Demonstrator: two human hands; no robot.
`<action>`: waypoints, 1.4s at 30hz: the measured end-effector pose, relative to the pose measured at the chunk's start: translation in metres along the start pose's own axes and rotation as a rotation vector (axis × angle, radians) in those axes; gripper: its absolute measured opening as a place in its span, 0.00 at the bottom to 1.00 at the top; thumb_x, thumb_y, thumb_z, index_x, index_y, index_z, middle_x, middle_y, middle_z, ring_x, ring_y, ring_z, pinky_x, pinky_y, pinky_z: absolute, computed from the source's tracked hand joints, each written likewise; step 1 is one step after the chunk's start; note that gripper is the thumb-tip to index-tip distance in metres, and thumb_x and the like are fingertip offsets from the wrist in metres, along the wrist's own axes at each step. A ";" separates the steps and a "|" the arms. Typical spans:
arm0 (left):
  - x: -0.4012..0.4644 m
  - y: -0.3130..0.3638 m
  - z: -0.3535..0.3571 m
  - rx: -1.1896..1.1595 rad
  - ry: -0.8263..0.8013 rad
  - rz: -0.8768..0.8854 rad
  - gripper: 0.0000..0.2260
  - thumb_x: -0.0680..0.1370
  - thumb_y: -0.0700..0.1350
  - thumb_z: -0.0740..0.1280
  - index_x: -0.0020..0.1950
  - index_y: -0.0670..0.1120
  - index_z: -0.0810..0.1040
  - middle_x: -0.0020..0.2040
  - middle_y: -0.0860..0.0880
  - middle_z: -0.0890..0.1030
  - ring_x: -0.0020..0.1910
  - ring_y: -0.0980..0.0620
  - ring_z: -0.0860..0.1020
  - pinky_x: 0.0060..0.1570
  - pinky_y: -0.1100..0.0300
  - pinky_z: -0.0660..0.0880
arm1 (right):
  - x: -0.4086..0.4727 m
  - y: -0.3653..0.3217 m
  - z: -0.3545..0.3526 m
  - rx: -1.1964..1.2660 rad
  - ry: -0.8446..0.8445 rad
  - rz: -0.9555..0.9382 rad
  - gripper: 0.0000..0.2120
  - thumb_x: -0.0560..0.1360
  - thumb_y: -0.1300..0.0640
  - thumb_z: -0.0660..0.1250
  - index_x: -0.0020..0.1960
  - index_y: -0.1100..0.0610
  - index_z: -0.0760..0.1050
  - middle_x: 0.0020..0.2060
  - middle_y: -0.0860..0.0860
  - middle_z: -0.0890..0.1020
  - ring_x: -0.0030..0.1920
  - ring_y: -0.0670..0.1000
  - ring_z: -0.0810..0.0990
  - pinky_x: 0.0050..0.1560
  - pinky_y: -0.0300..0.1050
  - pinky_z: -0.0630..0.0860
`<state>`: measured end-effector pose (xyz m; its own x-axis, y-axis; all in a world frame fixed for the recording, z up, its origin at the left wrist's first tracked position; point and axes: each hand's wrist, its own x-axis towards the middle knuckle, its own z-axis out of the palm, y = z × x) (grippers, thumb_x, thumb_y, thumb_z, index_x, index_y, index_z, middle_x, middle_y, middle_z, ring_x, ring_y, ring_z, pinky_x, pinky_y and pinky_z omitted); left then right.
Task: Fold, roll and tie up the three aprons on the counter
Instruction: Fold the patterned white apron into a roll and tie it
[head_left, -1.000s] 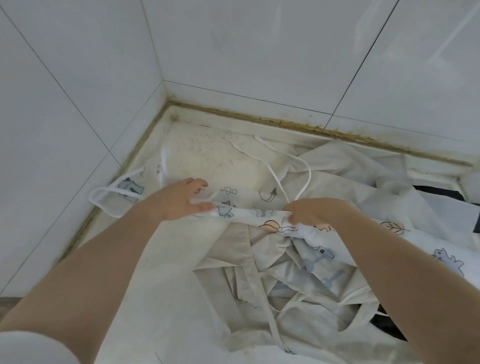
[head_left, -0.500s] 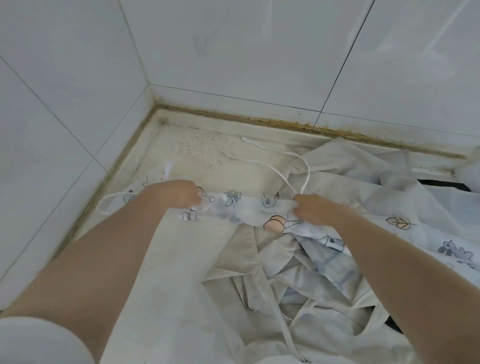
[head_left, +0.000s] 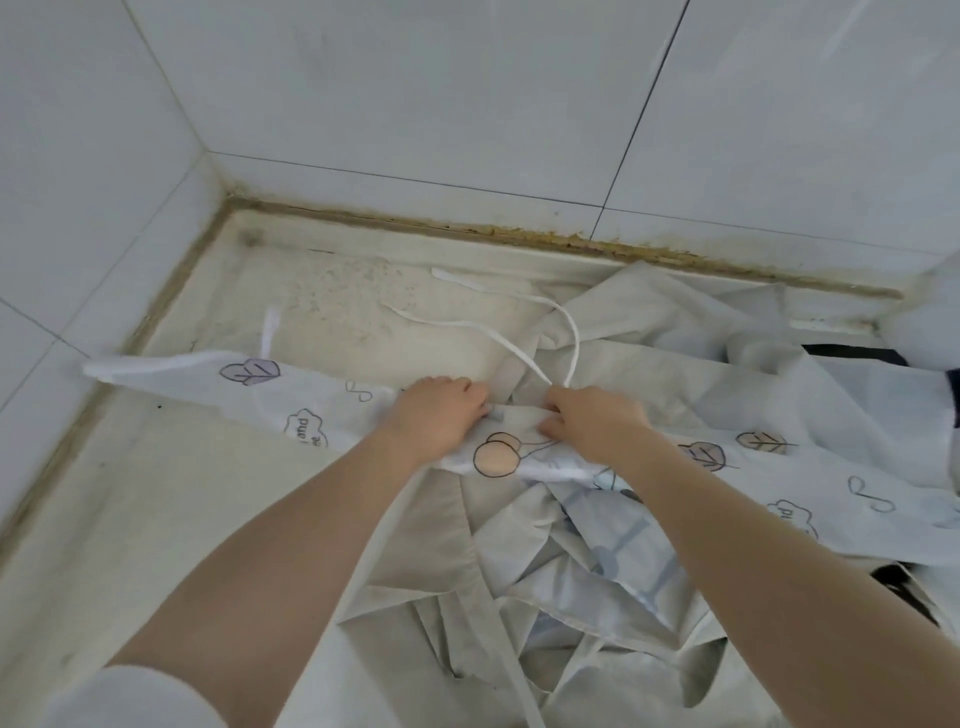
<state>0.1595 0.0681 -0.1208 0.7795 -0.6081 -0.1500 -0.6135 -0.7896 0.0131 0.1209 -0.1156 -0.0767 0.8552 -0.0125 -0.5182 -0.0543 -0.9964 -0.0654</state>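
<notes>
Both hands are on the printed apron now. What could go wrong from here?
The white ties trail loose behind the right hand; they may get rolled in or snag. The printed apron lies on the crumpled beige apron, so that cloth could drag along. With the left hand close beside the right, the long ends could sag.

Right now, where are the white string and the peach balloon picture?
thin white fabric string (head_left: 574, 332), head view, on its curved loop.
round peach balloon print (head_left: 497, 458), head view, on the front circle's middle.

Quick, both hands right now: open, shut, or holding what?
Left hand: fingers curled, gripping the white printed fabric apron.
Right hand: fingers curled, gripping the same apron beside the left.
</notes>
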 end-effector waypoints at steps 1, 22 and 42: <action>-0.003 -0.007 0.001 -0.008 -0.009 0.002 0.16 0.83 0.50 0.50 0.59 0.42 0.70 0.56 0.42 0.77 0.54 0.41 0.76 0.47 0.52 0.69 | -0.003 0.005 -0.001 0.080 0.007 -0.026 0.12 0.79 0.48 0.59 0.61 0.51 0.68 0.49 0.51 0.77 0.48 0.54 0.76 0.46 0.45 0.69; 0.008 0.110 -0.012 -0.394 -0.146 -0.025 0.16 0.81 0.52 0.54 0.58 0.42 0.70 0.59 0.43 0.72 0.59 0.43 0.70 0.57 0.52 0.67 | -0.035 0.076 0.007 -0.016 -0.063 -0.042 0.06 0.74 0.53 0.64 0.48 0.55 0.72 0.50 0.54 0.77 0.53 0.57 0.76 0.49 0.46 0.72; 0.017 0.157 -0.025 -0.210 -0.293 -0.377 0.19 0.77 0.40 0.59 0.66 0.53 0.62 0.61 0.39 0.63 0.61 0.36 0.66 0.62 0.43 0.68 | -0.155 0.245 0.007 0.032 -0.264 0.130 0.18 0.79 0.61 0.51 0.67 0.56 0.69 0.64 0.53 0.74 0.62 0.55 0.72 0.58 0.44 0.66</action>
<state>0.0797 -0.0688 -0.0964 0.8551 -0.2535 -0.4523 -0.2346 -0.9671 0.0984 -0.0291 -0.3569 -0.0184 0.6765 -0.1134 -0.7276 -0.1747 -0.9846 -0.0090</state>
